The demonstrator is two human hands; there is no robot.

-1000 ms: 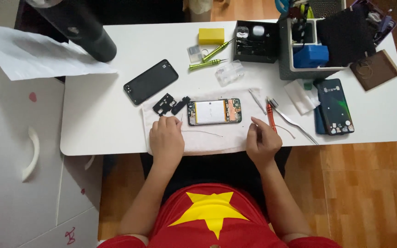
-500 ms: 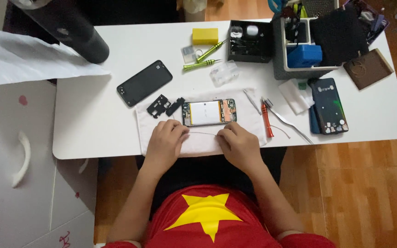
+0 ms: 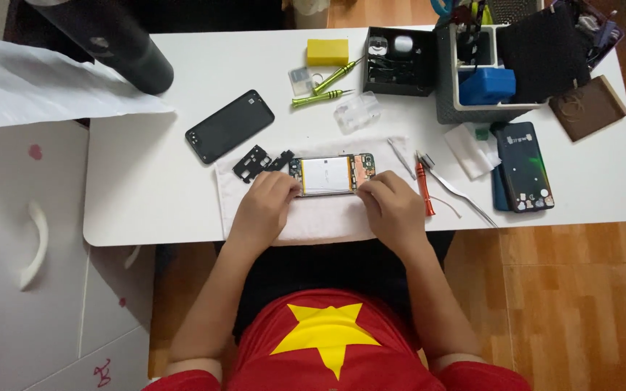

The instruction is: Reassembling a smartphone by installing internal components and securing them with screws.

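- Opened phone (image 3: 332, 174): back cover off, battery and circuit boards exposed; lies flat on the white cloth (image 3: 306, 217) near the front edge of the white table (image 3: 146, 188).
- Left hand (image 3: 264, 205): fingers curled onto the phone's left end, grasping it. A second ago this hand lay flat on the cloth, short of the phone.
- Right hand (image 3: 394, 208): fingertips pressed on the phone's right end, gripping it. A second ago it rested farther right, near the red-handled screwdriver (image 3: 424, 188); half a second ago both hands had already drawn close to the phone.
- Red-handled screwdriver: untouched, just right of the right hand, position unchanged.
- Metal tweezers (image 3: 458, 192): beside the screwdriver, on the table.
- Small black inner parts (image 3: 255, 162): on the cloth, just left of the phone, as before.
- Black back cover (image 3: 230, 126): flat on the table, up and left of the cloth, well apart from the hands.
- Two green screwdrivers (image 3: 327, 85): behind the phone, near a yellow block (image 3: 327, 51).
- Second phone (image 3: 522, 166): dark, at the right, beyond the tools.
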